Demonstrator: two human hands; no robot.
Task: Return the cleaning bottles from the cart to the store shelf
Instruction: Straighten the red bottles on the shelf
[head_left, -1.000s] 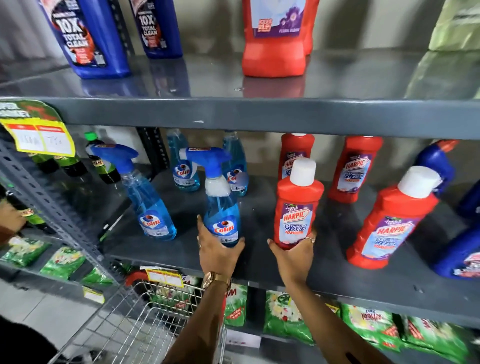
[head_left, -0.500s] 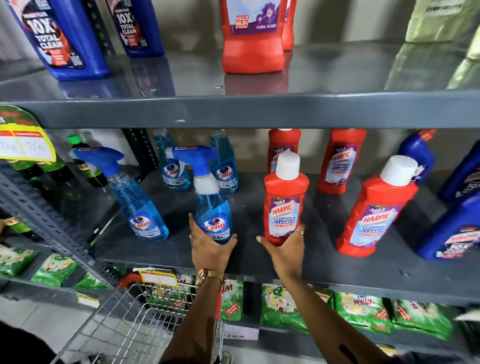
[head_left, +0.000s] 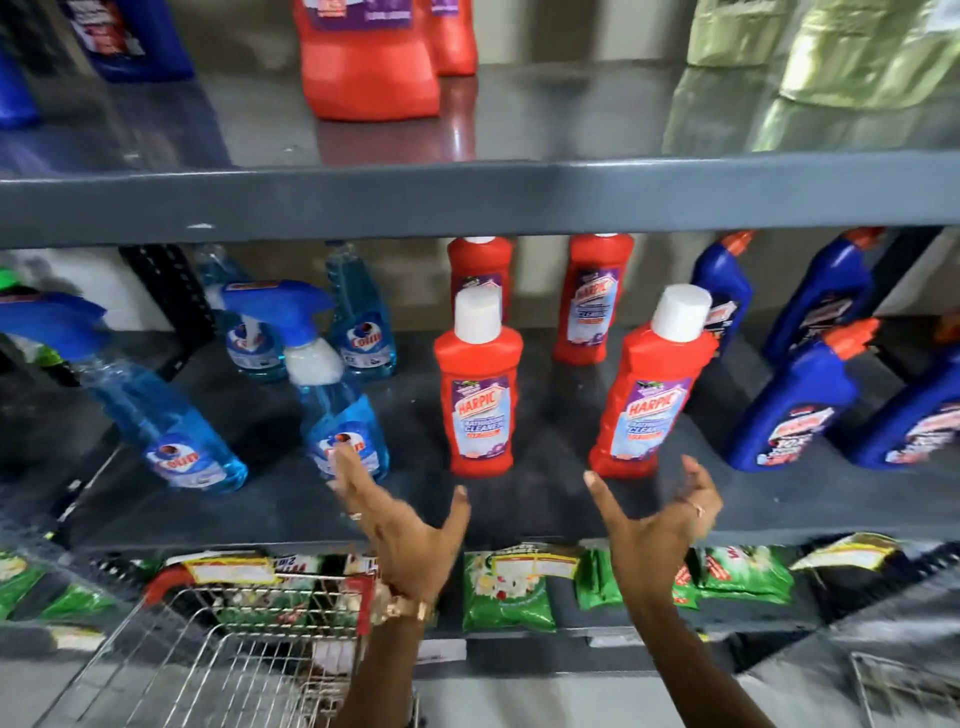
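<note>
Both hands empty, raised in front of the middle shelf (head_left: 519, 514). Left hand (head_left: 410, 535) has its fingers spread and released; its fingertips (head_left: 340, 457) overlap the lower label of the blue Colin spray bottle (head_left: 332, 395), but motion blur makes it impossible to tell whether they touch it. That bottle stands upright near the shelf's front edge, white collar under a blue trigger head. Right hand (head_left: 657, 530) is likewise released, thumb out to the left and fingers loosely curled, hovering just below and in front of a red Harpic bottle (head_left: 647, 400), apart from it. A second red Harpic bottle (head_left: 480, 395) with a white cap stands upright between the two hands, a little deeper on the shelf, untouched. Another Colin sprayer (head_left: 156, 410) stands further left and appears to lean. At the back of the same shelf: two more blue spray bottles (head_left: 358, 322) and two more red bottles (head_left: 592, 296). Dark blue bottles with orange caps (head_left: 795, 395) crowd the right end. Upper shelf (head_left: 467, 197) carries large red containers (head_left: 369, 62). Below, green packets (head_left: 506, 587) lie on the bottom shelf. Wire cart (head_left: 228, 660) with a red handle sits lower left, under the left wrist, which wears a gold watch (head_left: 408, 610).
</note>
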